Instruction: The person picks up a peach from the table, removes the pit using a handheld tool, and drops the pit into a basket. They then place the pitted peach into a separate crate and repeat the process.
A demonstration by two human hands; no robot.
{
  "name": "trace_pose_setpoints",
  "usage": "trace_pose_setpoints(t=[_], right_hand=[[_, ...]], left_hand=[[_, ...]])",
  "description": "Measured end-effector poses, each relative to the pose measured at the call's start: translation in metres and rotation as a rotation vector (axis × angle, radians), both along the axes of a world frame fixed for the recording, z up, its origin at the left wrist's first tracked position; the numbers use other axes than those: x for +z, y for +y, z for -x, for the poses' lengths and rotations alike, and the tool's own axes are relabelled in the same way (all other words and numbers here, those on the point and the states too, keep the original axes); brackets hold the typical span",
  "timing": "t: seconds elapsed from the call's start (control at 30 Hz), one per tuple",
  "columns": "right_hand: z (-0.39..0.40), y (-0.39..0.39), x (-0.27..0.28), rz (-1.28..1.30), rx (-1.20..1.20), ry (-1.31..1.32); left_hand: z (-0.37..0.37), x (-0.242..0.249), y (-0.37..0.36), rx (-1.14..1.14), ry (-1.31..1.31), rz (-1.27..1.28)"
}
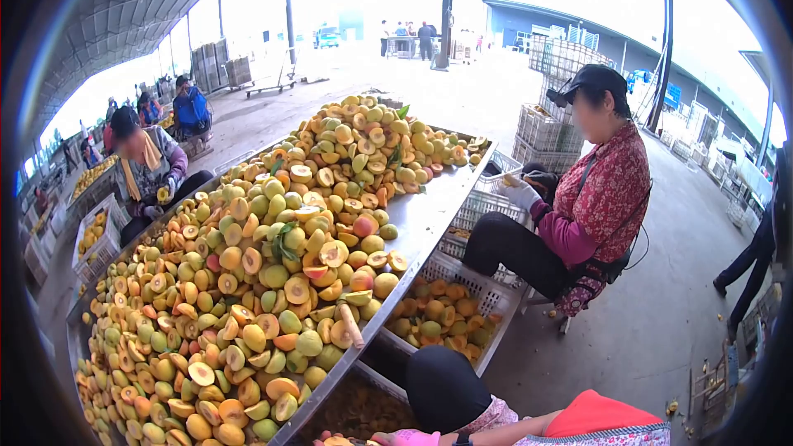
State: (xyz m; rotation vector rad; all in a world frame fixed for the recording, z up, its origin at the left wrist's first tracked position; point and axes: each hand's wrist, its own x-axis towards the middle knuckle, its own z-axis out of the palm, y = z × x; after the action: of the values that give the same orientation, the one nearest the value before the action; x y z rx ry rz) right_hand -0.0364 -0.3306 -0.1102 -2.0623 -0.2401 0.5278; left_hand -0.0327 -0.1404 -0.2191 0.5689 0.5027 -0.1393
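Note:
At the bottom edge, my right hand (406, 438) wears a pink glove and is mostly cut off. A cut orange-fleshed peach half (339, 441) shows at its fingertips, apparently gripped. To the left of this fruit is a small reddish shape that may be fingertips of my left hand; I cannot make out its grip. My dark-clad knee (446, 388) rises behind the right forearm. Whole and halved peaches (248, 281) are heaped on the metal table (438, 211). A wooden handle (351, 326) lies at the table's near edge.
A white plastic crate (500, 318) of peaches stands below the table. Beyond it sits a co-worker (603, 173) in a red patterned shirt, with gloved hands raised. Another person (144, 157) works across the table beside a fruit crate (99, 235). Stacked crates (541, 128) stand behind.

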Motion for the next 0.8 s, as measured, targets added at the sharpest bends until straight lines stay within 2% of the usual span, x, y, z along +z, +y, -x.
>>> trace_pose_setpoints(t=[0.07, 0.2, 0.27, 0.3, 0.37, 0.4, 0.47, 0.8], right_hand=[[0.000, 0.000, 0.009, 0.012, 0.005, -0.004], [0.000, 0.001, 0.009, 0.035, 0.006, -0.022], [0.002, 0.001, 0.004, 0.023, 0.004, -0.025], [0.002, 0.001, 0.002, 0.010, -0.002, -0.034], [0.002, 0.002, 0.002, -0.001, -0.002, -0.030], [0.002, 0.001, 0.002, -0.013, -0.005, -0.030], [0.002, 0.002, 0.003, -0.012, -0.004, -0.027], [0.002, 0.002, 0.011, -0.048, 0.021, 0.021]], left_hand=[[0.006, -0.018, -0.002, 0.017, -0.337, -0.695], [0.005, -0.015, 0.001, -0.015, -0.352, -0.740], [0.007, -0.009, -0.003, -0.006, -0.473, -0.954], [0.006, -0.012, -0.002, -0.005, -0.470, -0.953], [0.001, -0.020, 0.003, 0.031, -0.188, -0.200], [-0.002, -0.001, -0.001, 0.031, -0.188, -0.199], [-0.009, 0.036, -0.006, 0.073, 0.103, 0.083], [-0.007, 0.058, -0.008, 0.090, 0.071, 0.097]])
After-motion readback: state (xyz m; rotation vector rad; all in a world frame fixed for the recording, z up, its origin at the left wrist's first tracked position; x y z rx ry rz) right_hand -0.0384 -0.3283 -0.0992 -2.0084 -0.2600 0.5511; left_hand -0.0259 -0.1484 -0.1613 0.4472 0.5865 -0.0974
